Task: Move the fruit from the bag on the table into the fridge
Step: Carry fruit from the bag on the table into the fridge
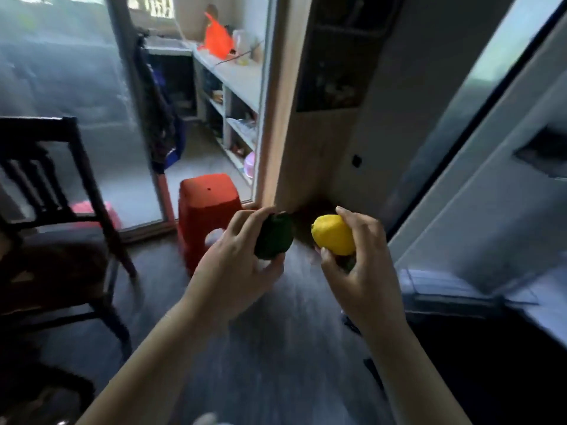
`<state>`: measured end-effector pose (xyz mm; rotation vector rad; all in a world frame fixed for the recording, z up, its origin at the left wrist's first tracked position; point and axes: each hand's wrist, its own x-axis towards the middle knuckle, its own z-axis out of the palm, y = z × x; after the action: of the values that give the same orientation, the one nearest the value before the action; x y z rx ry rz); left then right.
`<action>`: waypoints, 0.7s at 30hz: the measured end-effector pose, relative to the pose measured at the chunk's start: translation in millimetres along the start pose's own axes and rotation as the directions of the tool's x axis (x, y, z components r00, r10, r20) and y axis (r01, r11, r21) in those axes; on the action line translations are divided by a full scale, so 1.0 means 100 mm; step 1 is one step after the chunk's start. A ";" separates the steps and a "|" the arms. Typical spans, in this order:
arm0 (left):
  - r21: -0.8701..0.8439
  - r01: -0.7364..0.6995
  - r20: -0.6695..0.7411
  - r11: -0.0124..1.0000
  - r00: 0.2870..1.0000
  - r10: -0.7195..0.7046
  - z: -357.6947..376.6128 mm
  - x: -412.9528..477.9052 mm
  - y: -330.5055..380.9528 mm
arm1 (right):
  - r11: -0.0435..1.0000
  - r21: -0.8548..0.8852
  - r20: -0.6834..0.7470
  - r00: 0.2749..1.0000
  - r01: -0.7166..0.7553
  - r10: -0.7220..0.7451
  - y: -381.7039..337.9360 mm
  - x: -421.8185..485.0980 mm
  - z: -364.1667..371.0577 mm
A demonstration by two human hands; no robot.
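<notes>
Grey wood-look floor [276,348] fills the lower middle, motion-blurred. White fridge front [491,185] runs up the right side, with a recessed handle; whether it is open or closed cannot be told. Glass sliding door [76,87] stands at the left rear. Dark wooden chair [70,185] sits at the left edge. Light wood cabinet side [294,142] rises at centre, between the doorway and the fridge front. Red plastic stool [208,207] stands on the floor by the doorway, just behind the hands. Orange plastic bag [216,38] lies on the far counter beyond the doorway.

Both hands are raised side by side in mid-air over the floor, near each other but not touching. Left hand [239,259] grips a dark green fruit [274,237], fingers curled over the top and thumb under it. Right hand [359,268] grips a lemon [334,234], fingers and thumb wrapped round it. A bit of green shows under the lemon in that hand, too hidden to identify.
</notes>
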<state>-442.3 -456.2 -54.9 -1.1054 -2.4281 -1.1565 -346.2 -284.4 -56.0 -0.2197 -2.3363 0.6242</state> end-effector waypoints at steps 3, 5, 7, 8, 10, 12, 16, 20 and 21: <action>-0.026 -0.121 0.095 0.992 0.988 0.123 0.42 0.26 0.41 | 0.986 -0.093 -0.115 0.985 -0.136 0.124 0.35 -0.14 -0.47; -0.066 -0.198 0.184 0.978 0.961 0.207 0.68 0.38 0.63 | 0.964 -0.127 -0.198 0.958 -0.235 0.208 0.54 -0.26 -0.72; -0.146 -0.255 0.245 0.956 0.927 0.284 0.92 0.52 0.83 | 0.933 -0.147 -0.288 0.916 -0.330 0.278 0.72 -0.35 -0.94; -0.186 -0.277 0.261 0.943 0.911 0.319 1.04 0.60 0.93 | 0.915 -0.161 -0.336 0.892 -0.371 0.302 0.80 -0.40 -1.06; -0.263 -0.317 0.288 0.911 0.876 0.388 1.29 0.71 1.17 | 0.867 -0.192 -0.420 0.837 -0.459 0.350 0.95 -0.50 -1.32; -0.334 -0.362 0.321 0.870 0.825 0.466 1.58 0.75 1.41 | 0.808 -0.212 -0.497 0.772 -0.550 0.396 1.10 -0.66 -1.58; -0.444 -0.430 0.352 0.786 0.723 0.594 2.07 0.76 1.86 | 0.673 -0.231 -0.607 0.644 -0.703 0.465 1.34 -1.04 -1.98; -0.508 -0.439 0.361 0.741 0.673 0.646 2.51 0.75 2.37 | 0.574 -0.253 -0.677 0.566 -0.779 0.470 1.52 -1.44 -2.37; -0.520 -0.441 0.359 0.732 0.664 0.655 2.62 0.75 2.52 | 0.559 -0.246 -0.700 0.544 -0.791 0.462 1.57 -1.54 -2.49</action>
<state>-285.6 -119.8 -48.1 -2.3789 -1.8973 -1.2480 -67.4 -103.6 -64.7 -1.4363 -1.6981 0.1346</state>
